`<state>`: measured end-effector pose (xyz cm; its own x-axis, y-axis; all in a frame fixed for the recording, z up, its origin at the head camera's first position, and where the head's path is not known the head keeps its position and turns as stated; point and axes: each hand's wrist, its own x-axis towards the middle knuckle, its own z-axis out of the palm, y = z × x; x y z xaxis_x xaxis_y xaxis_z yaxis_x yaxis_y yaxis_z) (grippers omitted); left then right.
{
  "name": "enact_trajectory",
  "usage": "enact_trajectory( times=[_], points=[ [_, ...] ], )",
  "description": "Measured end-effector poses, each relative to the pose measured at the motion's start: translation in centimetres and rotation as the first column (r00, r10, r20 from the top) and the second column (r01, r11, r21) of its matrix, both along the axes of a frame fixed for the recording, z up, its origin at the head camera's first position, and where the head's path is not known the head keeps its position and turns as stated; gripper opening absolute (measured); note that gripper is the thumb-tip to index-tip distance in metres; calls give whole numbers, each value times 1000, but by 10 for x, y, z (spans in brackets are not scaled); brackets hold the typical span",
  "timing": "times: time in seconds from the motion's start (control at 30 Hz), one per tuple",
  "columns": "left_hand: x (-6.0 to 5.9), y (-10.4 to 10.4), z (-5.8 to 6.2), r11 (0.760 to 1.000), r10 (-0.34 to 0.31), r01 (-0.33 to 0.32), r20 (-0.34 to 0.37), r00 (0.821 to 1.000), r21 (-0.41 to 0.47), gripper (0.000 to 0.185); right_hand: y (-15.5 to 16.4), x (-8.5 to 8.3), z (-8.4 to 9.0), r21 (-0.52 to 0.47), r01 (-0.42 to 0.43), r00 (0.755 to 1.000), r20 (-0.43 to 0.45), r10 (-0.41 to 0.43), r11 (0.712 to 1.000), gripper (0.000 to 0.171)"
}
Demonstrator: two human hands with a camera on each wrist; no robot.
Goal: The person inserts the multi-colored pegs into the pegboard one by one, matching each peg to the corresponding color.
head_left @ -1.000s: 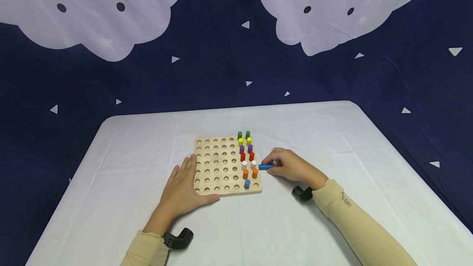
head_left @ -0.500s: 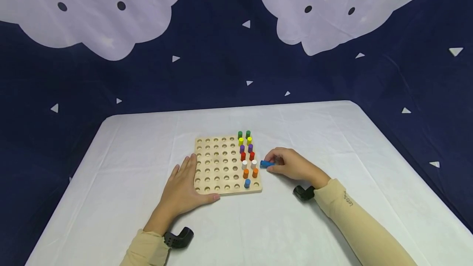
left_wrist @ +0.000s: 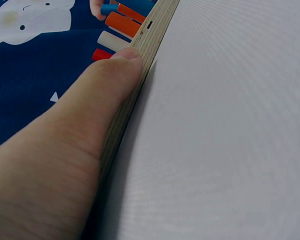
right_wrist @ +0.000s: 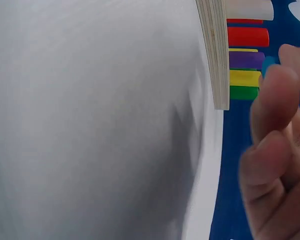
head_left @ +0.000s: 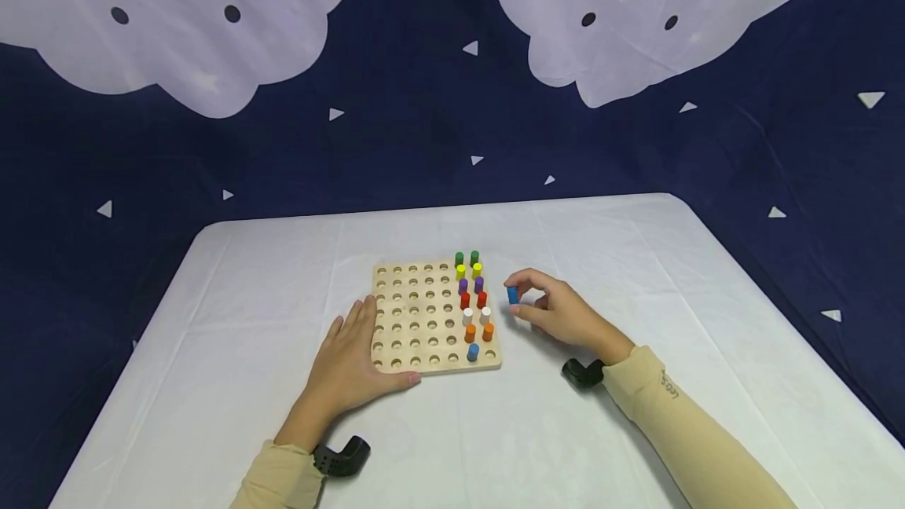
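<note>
A wooden peg board (head_left: 417,320) with many round holes lies on the white table. Two columns of coloured pegs (head_left: 471,297) stand along its right side: green, yellow, purple, red, white, orange, and one blue peg (head_left: 473,351) at the near end. My right hand (head_left: 547,309) hovers just right of the board and pinches a second blue peg (head_left: 512,294) between thumb and fingertips, held above the table. My left hand (head_left: 348,360) lies flat at the board's near left corner, thumb pressed along its edge (left_wrist: 140,75). In the right wrist view the board's edge (right_wrist: 214,50) and peg sides show.
The white tablecloth (head_left: 636,273) covers the table, with its far edge and rounded corners near a dark blue backdrop with white clouds (head_left: 424,132). Black wrist mounts (head_left: 342,455) sit by both sleeves.
My right hand has lifted the blue peg from lying flat beside the board and turned it nearly upright, moving it up and away. The left hand has stayed still.
</note>
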<state>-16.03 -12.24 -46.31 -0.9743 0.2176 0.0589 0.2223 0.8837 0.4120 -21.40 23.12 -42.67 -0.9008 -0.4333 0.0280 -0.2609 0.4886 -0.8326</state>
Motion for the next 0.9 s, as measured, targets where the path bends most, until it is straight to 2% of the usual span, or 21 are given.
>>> enact_trajectory(
  times=[0.2, 0.3, 0.5, 0.73, 0.9],
  points=[
    [1, 0, 1, 1000, -2, 2, -3, 1000, 6, 149, -4, 5, 5, -20, 51, 996, -69, -52, 998, 35],
    [1, 0, 1, 1000, -3, 3, -5, 1000, 6, 149, -7, 10, 8, -1, 47, 991, -125, -47, 999, 35],
    [0, 0, 0, 1000, -4, 4, -9, 1000, 3, 149, -17, 24, 15, 78, -10, 974, -223, 27, 997, 34],
    [0, 0, 0, 1000, -4, 4, -7, 1000, 4, 149, -24, 37, 19, 147, -96, 968, -216, 127, 984, 25],
    [1, -1, 1, 1000, -5, 5, -7, 1000, 2, 149, -26, 40, 16, 200, -120, 960, -225, 165, 972, 23]
  ],
)
